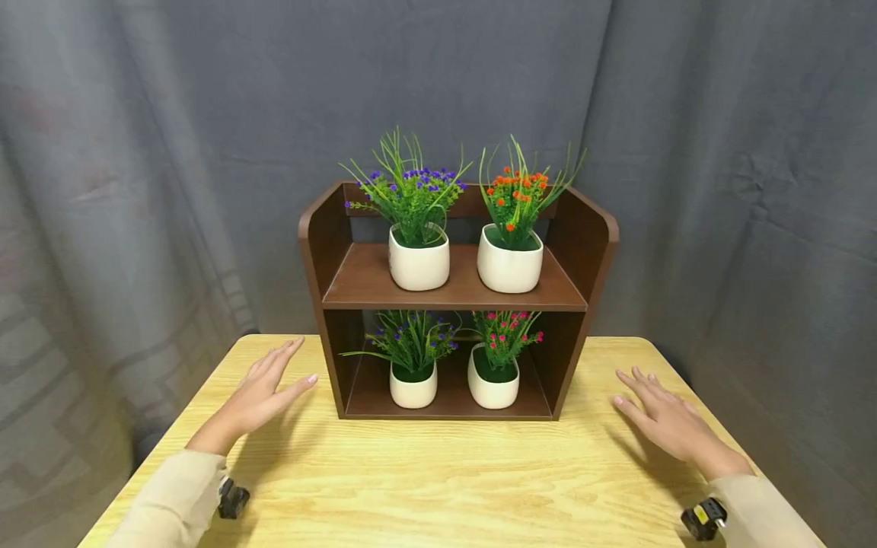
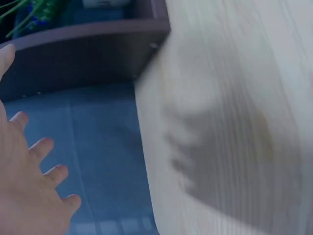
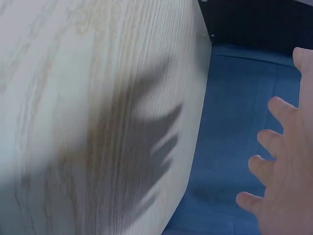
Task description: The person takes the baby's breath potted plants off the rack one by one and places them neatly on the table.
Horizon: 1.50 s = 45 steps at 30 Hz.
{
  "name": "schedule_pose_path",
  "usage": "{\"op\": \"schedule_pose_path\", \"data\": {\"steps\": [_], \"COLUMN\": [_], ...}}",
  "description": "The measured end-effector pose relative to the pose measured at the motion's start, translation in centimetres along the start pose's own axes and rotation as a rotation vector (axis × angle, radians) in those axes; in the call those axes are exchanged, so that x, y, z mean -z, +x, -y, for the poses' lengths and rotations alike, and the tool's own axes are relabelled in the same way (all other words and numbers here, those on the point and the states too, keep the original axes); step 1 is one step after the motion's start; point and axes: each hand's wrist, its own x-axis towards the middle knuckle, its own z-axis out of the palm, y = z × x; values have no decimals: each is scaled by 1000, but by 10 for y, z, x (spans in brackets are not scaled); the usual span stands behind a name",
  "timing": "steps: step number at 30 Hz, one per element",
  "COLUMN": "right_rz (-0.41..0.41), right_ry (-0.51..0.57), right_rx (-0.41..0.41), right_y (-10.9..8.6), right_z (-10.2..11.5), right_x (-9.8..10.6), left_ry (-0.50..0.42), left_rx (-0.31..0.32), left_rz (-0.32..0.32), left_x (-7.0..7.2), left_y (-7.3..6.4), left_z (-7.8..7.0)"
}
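Note:
A dark brown two-tier shelf (image 1: 455, 303) stands at the back of the table. On its upper board are a white pot with purple flowers (image 1: 419, 262) at left and a white pot with orange flowers (image 1: 510, 264) at right. Below sit another purple-flowered pot (image 1: 413, 390) and a pot with pink-red flowers (image 1: 493, 390). My left hand (image 1: 259, 392) hovers left of the shelf, fingers extended, holding nothing. To the shelf's right, my right hand (image 1: 666, 417) is likewise above the table with spread fingers and nothing in it. Neither hand touches the shelf.
The light wooden table (image 1: 425, 479) carries the shelf, and its left and right edges run close beside my hands. Grey curtain cloth (image 1: 274, 114) hangs behind and on both sides. Each hand casts a shadow on the wood.

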Motion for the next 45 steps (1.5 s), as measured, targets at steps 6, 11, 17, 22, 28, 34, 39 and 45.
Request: {"op": "schedule_pose_path", "data": {"steps": [6,11,17,22,28,34,39,45], "right_rz": [14,27,22,24,6,-6,-24,-40], "right_ry": [56,97,104,101,118,135,151,154], "right_rx": [14,19,38,49,86,107,130,172], "right_y": [-1,-1,1,2,3,2,2,5], "right_z": [2,4,12,17,21,27,34,46], "right_x": [1,3,3,5,7,7,11,18], "left_ry": [-165,-281,-388,-442,-541,-630,-645,-723], "left_rx": [43,46,44,63,93,103,138,165], "left_rz": [-5,-61,-137,-178,-245,-314,-387,-475], "left_x": [2,3,3,4,10,13,15,15], "left_y": [11,18,26,34,45,53,59,67], "left_z": [-14,-24,-38,-51,-71,-84,-90,-97]}}
